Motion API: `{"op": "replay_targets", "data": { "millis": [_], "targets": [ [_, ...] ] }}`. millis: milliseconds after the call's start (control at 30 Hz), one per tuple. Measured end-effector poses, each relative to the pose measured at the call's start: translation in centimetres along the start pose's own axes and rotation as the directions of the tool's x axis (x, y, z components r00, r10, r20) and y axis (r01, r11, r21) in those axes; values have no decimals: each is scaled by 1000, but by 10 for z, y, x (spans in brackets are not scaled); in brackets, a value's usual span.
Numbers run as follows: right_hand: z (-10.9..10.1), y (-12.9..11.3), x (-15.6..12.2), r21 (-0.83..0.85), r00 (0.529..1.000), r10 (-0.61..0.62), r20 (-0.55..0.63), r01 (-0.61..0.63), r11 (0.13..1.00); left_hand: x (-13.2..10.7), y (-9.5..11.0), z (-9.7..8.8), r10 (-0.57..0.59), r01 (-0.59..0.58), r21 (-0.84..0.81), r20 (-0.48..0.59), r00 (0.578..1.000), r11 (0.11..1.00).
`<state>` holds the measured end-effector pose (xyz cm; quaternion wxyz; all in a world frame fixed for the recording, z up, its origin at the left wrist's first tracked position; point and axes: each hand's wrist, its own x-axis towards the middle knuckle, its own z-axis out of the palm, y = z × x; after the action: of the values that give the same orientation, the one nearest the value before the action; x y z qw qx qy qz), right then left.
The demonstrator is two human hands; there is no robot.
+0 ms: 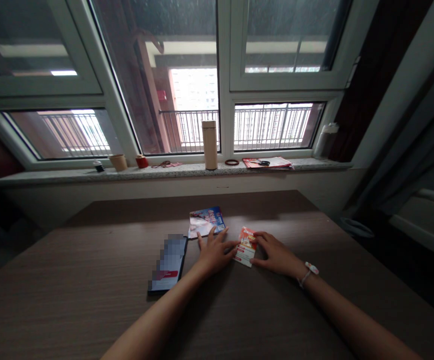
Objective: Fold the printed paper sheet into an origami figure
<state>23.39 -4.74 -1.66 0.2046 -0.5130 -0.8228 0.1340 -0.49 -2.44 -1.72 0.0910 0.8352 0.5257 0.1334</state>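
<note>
A small red, orange and white printed card lies on the table between my two hands. My right hand holds the card by its right side, thumb low and fingertips higher up along the edge. With fingers spread, my left hand rests palm down; one fingertip reaches the card's left edge. Its other fingertips come to the lower edge of a blue and pink printed leaflet. To the left of that hand lies a phone in a dark case, its screen blurred out.
The brown wooden table stands against a windowed wall. On the stone sill stand a beige thermos, a tan cup, a red spool-like item, a bracelet, scissors on red papers and a clear bottle.
</note>
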Motion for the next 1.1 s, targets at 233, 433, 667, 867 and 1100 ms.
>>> {"op": "replay_targets", "data": {
  "millis": [233,433,667,867,1100],
  "targets": [
    [6,2,-3,-8,1000,18,18,-18,1000,-2,1,0,3,-2,34,-44,999,999],
    [10,11,-2,29,999,22,34,-23,999,-4,3,3,41,-34,80,-96,995,996],
    [8,20,5,198,996,-24,-92,42,979,-6,5,4,74,-67,77,-104,992,995],
    [4,21,5,221,996,-42,-77,58,973,-6,6,5,93,-86,67,-101,991,994],
    [6,22,6,196,998,-17,-63,29,980,-5,5,5,89,-86,44,-73,993,995]
  ]
}}
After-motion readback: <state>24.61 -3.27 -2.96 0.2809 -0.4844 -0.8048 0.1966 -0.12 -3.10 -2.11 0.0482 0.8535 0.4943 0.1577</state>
